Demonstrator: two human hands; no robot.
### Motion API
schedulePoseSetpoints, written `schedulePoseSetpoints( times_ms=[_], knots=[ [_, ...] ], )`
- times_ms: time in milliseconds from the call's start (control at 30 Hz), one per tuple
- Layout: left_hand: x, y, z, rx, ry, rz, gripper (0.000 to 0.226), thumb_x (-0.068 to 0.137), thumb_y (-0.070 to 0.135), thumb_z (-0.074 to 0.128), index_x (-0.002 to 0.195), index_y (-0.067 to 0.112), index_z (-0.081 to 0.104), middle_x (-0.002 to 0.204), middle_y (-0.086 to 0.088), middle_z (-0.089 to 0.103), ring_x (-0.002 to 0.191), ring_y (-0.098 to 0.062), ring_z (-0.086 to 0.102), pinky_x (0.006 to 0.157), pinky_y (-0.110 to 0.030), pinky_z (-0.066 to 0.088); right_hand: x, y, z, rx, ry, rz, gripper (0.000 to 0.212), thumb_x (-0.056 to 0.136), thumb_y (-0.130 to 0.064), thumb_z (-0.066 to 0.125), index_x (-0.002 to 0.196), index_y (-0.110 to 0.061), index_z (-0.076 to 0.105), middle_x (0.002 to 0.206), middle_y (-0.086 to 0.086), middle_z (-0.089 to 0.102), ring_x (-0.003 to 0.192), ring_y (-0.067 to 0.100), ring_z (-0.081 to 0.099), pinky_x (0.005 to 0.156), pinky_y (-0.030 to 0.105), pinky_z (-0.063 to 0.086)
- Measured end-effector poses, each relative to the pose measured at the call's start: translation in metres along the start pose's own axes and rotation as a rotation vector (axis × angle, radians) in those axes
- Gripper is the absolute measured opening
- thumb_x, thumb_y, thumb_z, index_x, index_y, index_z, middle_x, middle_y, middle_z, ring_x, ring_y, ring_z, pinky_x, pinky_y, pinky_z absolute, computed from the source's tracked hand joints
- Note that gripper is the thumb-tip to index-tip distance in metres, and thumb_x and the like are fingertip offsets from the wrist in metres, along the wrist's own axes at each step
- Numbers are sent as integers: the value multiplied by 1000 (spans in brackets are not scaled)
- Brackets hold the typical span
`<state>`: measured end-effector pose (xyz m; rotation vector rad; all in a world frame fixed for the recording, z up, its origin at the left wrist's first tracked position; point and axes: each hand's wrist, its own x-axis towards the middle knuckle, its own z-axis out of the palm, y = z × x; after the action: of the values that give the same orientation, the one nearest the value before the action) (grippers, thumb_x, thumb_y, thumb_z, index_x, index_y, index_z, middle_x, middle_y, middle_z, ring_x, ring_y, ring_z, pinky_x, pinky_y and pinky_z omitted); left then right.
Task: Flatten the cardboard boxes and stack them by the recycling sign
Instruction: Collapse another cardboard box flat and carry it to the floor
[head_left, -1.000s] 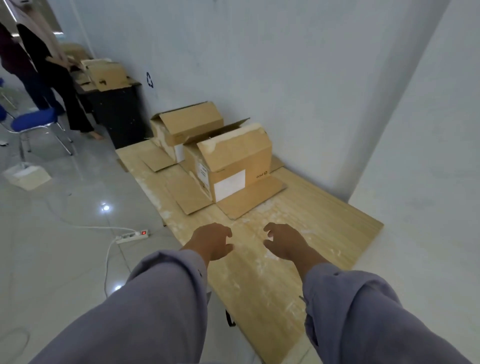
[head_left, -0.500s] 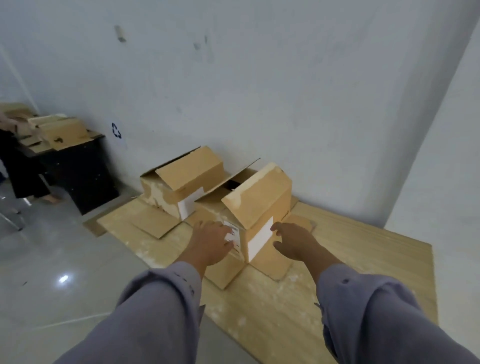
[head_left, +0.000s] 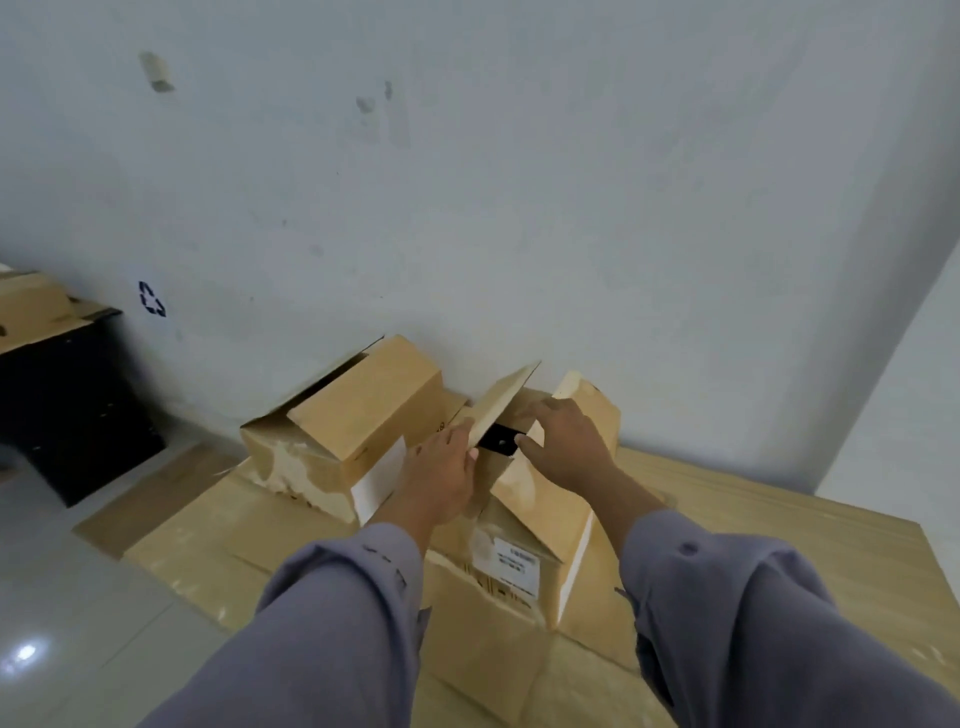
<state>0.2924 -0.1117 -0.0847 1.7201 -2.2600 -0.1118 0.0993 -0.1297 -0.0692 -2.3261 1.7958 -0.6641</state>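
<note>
Two brown cardboard boxes stand on flattened cardboard against the white wall. The near box (head_left: 540, 525) has a white label on its front and its top flaps up. My left hand (head_left: 441, 478) grips the raised left flap (head_left: 501, 402) at its lower edge. On the right flap (head_left: 587, 400) rests my right hand (head_left: 563, 447), fingers spread, thumb near a dark opening between the flaps. The second box (head_left: 358, 421) sits just left of it, top flaps partly open. A small black recycling sign (head_left: 152, 298) is on the wall at the left.
A black table (head_left: 67, 395) with more cardboard boxes (head_left: 31, 306) on it stands at the far left below the sign. Flat cardboard sheets (head_left: 779, 525) cover the floor under and right of the boxes. Grey tiled floor (head_left: 78, 597) lies at lower left. A wall corner juts out at right.
I have moved close to the near box. Both hands went from hovering in front of it to its top flaps; the left now holds the raised flap.
</note>
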Motion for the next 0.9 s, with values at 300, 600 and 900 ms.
schedulePoseSetpoints(
  times_ms=[300, 600, 900],
  knots=[
    [70, -23, 28, 10, -465, -178, 92, 74, 85, 22, 146, 28, 21, 153, -5, 30, 137, -35, 32, 109, -62, 20, 52, 8, -53, -376, -125, 49, 51, 97, -60, 31, 94, -22, 66, 92, -2, 67, 99, 22, 61, 93, 40, 38],
    [96, -5, 67, 138, -371, -100, 96, 80, 74, 37, 152, 23, 0, 160, -19, -2, 145, -43, 0, 115, -59, 9, 1, 76, -35, -285, -190, 862, 53, 87, -67, 41, 124, -32, 57, 144, 12, 47, 133, 35, 39, 104, 51, 30],
    [122, -14, 55, 114, -504, -63, 97, 79, 72, 44, 151, 27, -4, 159, -19, 2, 144, -43, 7, 112, -56, 22, 2, 50, 57, -9, -215, 933, 36, 99, -21, 36, 127, -3, 51, 126, 14, 53, 115, 32, 54, 88, 36, 44]
  ],
)
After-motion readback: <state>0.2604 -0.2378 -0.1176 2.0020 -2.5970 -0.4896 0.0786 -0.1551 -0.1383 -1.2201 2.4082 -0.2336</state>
